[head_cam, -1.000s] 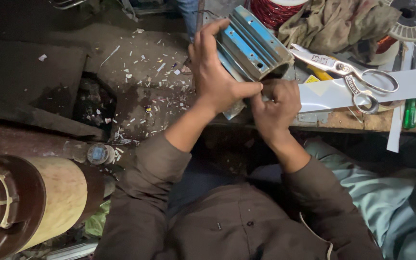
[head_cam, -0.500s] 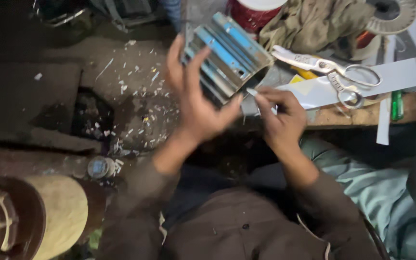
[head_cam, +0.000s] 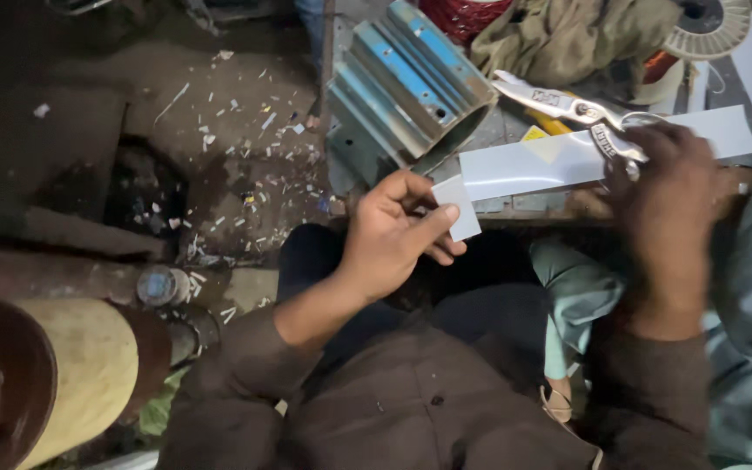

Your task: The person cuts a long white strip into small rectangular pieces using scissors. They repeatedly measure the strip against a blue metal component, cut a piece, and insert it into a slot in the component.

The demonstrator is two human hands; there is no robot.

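A small white paper piece (head_cam: 458,209) is being pinched between thumb and fingers of the left hand (head_cam: 393,235), tilted, just below the counter (head_cam: 585,207) edge. Large steel scissors (head_cam: 580,113) are lying on a long white strip (head_cam: 567,158), handles under the blurred right hand (head_cam: 668,196).

A: How's the light?

B: Dim overall. The brightest patch sits at one o'clock, where the white strip (head_cam: 602,157) and scissors (head_cam: 580,111) catch a pale sheen. From nine to eleven o'clock the floor (head_cam: 71,165) sinks into deep shadow.

A: Sharpness?

B: The left hand (head_cam: 393,231) is fairly crisp; the right hand (head_cam: 663,204) at three o'clock is smeared by motion blur. Dark areas look grainy.
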